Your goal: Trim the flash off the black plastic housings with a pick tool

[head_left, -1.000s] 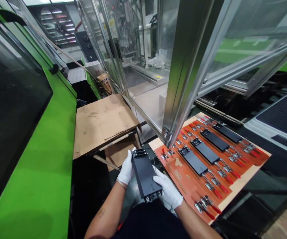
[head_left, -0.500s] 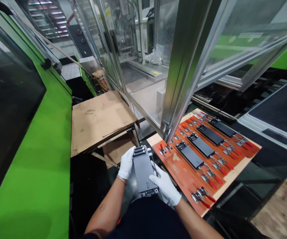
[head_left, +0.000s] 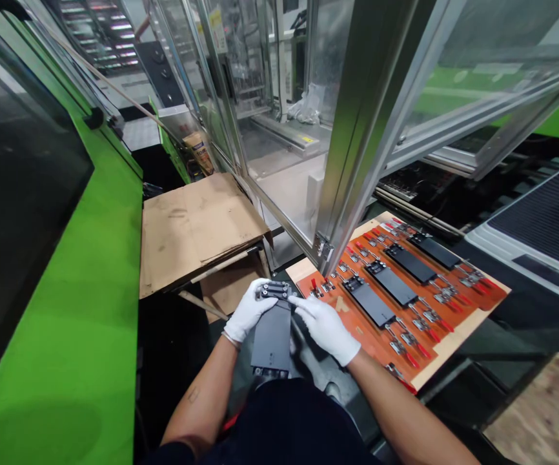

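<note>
A flat, dark-grey rectangular part [head_left: 270,336] with black, ridged fittings at its top end is held upright in front of my body. My left hand [head_left: 251,311], in a white glove, wraps its upper left side with the thumb laid across the front. My white-gloved right hand [head_left: 325,326] has its fingertips closed at the part's upper right edge; the contact there is small and partly hidden. To the right, several similar dark-grey parts [head_left: 369,302] lie in rows on an orange board [head_left: 340,310] fitted with red-handled toggle clamps [head_left: 408,349].
A cardboard-covered table [head_left: 192,226] stands ahead on the left, beside a green machine [head_left: 90,278]. A clear-panelled enclosure's metal post [head_left: 357,142] rises between that table and the board. A wooden surface [head_left: 545,413] is at lower right.
My right hand has shifted from the part's lower right side up to its top right edge. My left thumb now crosses the part's front. The part hangs slightly lower and straighter.
</note>
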Motion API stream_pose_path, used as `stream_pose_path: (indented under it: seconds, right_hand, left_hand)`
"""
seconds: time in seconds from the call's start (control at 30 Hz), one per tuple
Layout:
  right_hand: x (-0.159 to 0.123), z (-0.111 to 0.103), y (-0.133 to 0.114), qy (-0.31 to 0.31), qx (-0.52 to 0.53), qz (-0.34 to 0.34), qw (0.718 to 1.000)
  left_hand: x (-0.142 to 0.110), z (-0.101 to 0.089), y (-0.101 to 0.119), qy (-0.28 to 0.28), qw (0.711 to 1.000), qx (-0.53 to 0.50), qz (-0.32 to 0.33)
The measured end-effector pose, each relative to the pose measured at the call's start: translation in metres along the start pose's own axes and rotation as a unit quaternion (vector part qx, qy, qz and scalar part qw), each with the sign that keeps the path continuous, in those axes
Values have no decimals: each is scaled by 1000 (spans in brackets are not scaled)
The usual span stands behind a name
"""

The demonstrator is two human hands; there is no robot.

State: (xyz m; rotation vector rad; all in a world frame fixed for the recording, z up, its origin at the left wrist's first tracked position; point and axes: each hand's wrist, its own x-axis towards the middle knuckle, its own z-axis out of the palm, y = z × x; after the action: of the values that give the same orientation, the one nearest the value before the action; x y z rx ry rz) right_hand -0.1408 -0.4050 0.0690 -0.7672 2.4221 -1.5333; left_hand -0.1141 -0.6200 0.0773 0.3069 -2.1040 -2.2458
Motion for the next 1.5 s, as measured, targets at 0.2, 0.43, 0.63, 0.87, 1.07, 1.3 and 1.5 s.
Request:
stream_pose_path:
  seconds: [0.2,0.43,0.63,0.87,1.07,1.3,1.5]
  right_hand:
    - [32,-17,-10,-37,-97,-56,993]
    - [40,-15,-17,-65,-114,-66,989]
    - [37,-2,-17,-26,-112,-67,991]
    - [29,14,-13,74,-135,-113,982]
    - [25,20,-4,145,-198,-202,948]
    - [26,14,8,135,-203,-234,941]
    - [28,8,11,121,-187,-252,942]
  left_hand:
    - [-5,8,20,-75,997,16,1]
    - [-11,3,29,-81,996,26,-11]
    - [-13,2,37,-64,996,61,21]
    - [-14,2,40,-44,992,106,55]
    - [-13,3,32,-50,993,96,35]
    - [-9,4,39,-73,991,104,41]
    - [-4,5,44,-85,993,82,23]
